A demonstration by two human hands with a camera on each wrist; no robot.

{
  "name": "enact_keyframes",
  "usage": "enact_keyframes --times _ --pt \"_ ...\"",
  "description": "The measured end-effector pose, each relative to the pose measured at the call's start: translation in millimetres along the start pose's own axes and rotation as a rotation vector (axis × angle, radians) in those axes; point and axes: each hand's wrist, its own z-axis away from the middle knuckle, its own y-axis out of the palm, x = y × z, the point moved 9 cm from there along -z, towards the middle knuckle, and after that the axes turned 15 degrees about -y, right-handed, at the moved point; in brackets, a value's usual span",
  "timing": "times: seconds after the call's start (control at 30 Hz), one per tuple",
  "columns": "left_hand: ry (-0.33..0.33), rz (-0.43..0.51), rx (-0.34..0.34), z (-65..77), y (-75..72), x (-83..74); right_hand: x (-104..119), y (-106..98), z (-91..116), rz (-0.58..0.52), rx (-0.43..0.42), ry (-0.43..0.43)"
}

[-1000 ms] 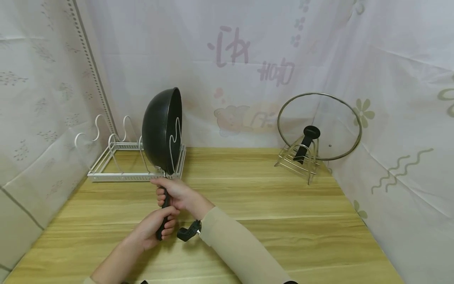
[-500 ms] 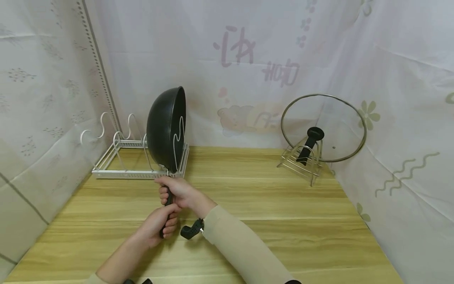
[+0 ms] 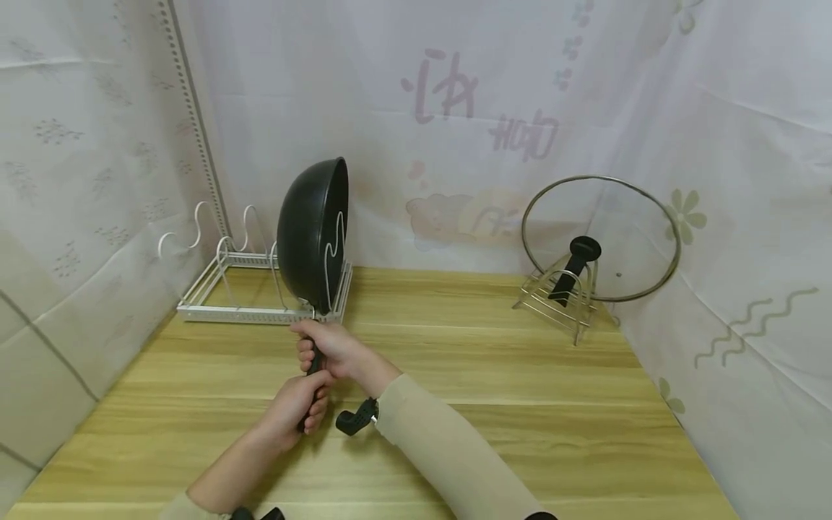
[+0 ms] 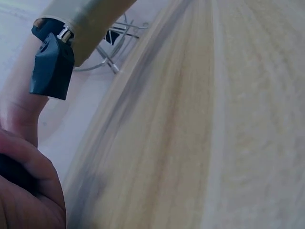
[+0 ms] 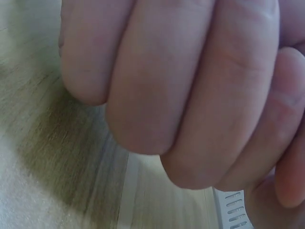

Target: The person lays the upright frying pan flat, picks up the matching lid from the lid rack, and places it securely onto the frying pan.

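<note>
A black wok [image 3: 305, 231] stands on its side in the right part of a white wire rack [image 3: 234, 315], its hollow facing right. One wavy wire divider of the rack crosses in front of the wok's opening. The wok's handle [image 3: 314, 361] points toward the person. Close to the wok, the right hand [image 3: 328, 348] grips the handle, thumb along its top. My left hand [image 3: 295, 404] holds the handle's near end, just below the right one. In the right wrist view, curled fingers [image 5: 157, 81] fill the picture and hide the handle.
On the right, a glass lid [image 3: 624, 238] with a black knob leans upright in a small wire stand [image 3: 559, 303]. Patterned cloth [image 3: 455, 87] hangs behind the wooden table [image 3: 455, 347] and along both sides. The rack's left dividers [image 3: 214, 231] hold nothing.
The whole scene has shifted a little to the right in the head view. Both hands keep their grip on the handle, and the wok stays in the same rack place.
</note>
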Motion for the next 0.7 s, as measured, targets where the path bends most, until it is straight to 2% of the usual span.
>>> enact_keyframes --times 0.23,0.7 --pt "0.031 0.017 -0.040 2.0 0.3 -1.1 -0.9 0.4 0.1 0.014 -0.003 0.016" --pt "0.099 0.042 -0.157 1.8 -3.3 -2.6 -1.1 -1.0 -0.1 0.069 -0.010 -0.032"
